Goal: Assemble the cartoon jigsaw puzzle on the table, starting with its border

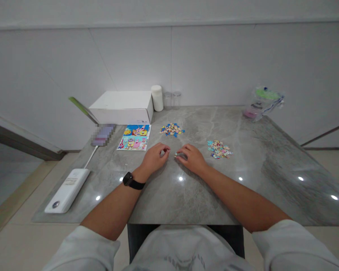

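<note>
Puzzle piece (175, 154) pinched in our right hand (192, 159); our left hand (154, 157) curls narrow, can't tell if holding; open bench (183, 201) between hands and near edge (183, 224).

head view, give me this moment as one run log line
left hand: fingers curled, hold unclear | right hand: small piece at fingertips | blue-tan pile: beyond hands | multicolour pile: right of right hand | picture sheet: before white box

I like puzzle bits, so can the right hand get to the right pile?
Probably yes: the right hand is near the right pile and nothing seems between them, though its grip has a small piece.
</note>
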The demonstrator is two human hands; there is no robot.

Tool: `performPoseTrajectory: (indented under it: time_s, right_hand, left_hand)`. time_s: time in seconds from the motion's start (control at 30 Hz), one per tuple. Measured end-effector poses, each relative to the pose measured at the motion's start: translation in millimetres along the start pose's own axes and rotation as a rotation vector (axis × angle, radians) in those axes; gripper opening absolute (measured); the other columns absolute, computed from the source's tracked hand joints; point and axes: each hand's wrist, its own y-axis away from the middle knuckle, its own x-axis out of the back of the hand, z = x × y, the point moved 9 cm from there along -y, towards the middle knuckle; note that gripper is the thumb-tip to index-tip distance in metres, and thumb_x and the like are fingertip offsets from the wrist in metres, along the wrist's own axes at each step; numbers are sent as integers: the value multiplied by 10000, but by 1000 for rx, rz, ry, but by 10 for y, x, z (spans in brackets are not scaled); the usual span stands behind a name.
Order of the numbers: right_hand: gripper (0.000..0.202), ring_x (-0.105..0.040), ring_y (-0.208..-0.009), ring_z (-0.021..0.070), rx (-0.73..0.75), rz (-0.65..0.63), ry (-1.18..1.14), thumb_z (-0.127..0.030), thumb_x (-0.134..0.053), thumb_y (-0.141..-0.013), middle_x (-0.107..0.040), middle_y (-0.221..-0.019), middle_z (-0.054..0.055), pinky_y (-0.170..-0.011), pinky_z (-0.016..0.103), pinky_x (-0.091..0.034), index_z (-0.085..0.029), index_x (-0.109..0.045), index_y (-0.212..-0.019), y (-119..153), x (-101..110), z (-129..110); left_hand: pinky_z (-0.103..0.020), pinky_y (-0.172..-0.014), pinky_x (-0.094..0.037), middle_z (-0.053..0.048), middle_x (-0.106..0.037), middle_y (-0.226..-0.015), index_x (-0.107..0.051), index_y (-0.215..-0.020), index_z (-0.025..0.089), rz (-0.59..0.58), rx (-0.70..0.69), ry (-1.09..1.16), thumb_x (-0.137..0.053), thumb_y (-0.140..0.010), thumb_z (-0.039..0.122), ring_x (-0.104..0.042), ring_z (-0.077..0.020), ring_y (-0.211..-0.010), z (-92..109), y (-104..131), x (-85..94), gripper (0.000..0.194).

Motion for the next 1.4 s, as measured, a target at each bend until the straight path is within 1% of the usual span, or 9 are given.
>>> performPoseTrajectory:
  time_s: [0.2,0.6,0.7,0.83,0.9,0.97,1.03,1.2,1.4]
  right_hand:
    - [258,-634,-1117,268,-49,-113,144,-396,-755,-968,-716,-1154,107,-991,400,-455,-229,-793,-1162,-12,-122,45]
    - [186,-644,-1143,257,-104,-55,105,-321,-728,-975,-741,-1161,81,-1008,396,-444,-250,-802,-1130,-3,-37,95]
    - [199,-658,-1104,242,-148,19,96,-287,-699,-984,-754,-1139,84,-993,377,-466,-241,-794,-1153,-24,257,244]
    - [261,-675,-902,197,-246,152,94,-285,-664,-993,-771,-1066,70,-883,332,-502,-225,-770,-1224,7,986,594]
    - [199,-676,-876,195,-316,165,160,-282,-657,-986,-778,-1001,63,-856,323,-493,-217,-801,-1107,83,1307,795]
    - [168,-679,-867,194,-379,113,230,-268,-670,-964,-787,-975,57,-833,313,-483,-219,-815,-1032,181,1467,977]
    - [164,-689,-879,190,-433,2,273,-239,-679,-944,-799,-997,55,-811,298,-475,-226,-825,-1015,282,1441,1132]
    - [150,-706,-939,202,-445,-297,353,-209,-728,-900,-806,-1040,60,-796,284,-463,-245,-840,-993,421,1007,1283]
    - [140,-698,-995,221,-394,-365,378,-172,-730,-865,-793,-1062,87,-823,288,-470,-231,-822,-953,420,773,1293]
  left_hand:
    - [-351,-913,-542,-67,-708,-1110,-749,-1121,222,-122,-76,-36,-586,-1004,200,-669,-209,-985,23,34,-191,202]
    - [-351,-905,-558,-67,-701,-1095,-793,-1086,251,-227,-138,-62,-600,-1016,287,-688,-215,-988,117,69,-300,209]
    - [-366,-913,-562,-73,-704,-1119,-791,-1120,244,-245,-143,-58,-588,-1020,303,-692,-221,-999,114,72,-332,234]
    - [-378,-937,-558,-78,-703,-1129,-776,-1148,231,-219,-99,-20,-561,-1034,319,-691,-226,-1030,87,54,-308,259]
    - [-379,-942,-557,-77,-696,-1126,-772,-1154,231,-197,-84,-11,-549,-1042,336,-689,-225,-1025,83,45,-280,270]
    - [-375,-933,-559,-76,-689,-1128,-769,-1156,232,-168,-74,-10,-545,-1044,345,-686,-222,-1005,82,37,-245,274]
    - [-368,-916,-561,-76,-686,-1134,-764,-1158,231,-131,-68,-8,-551,-1038,345,-681,-219,-983,79,29,-204,270]
    - [-360,-894,-558,-70,-692,-1122,-758,-1151,228,-89,-73,2,-554,-1028,313,-675,-210,-947,76,24,-171,253]
    - [-363,-933,-552,-72,-689,-1119,-747,-1158,223,-108,-96,31,-554,-1042,294,-675,-212,-1006,118,40,-204,237]
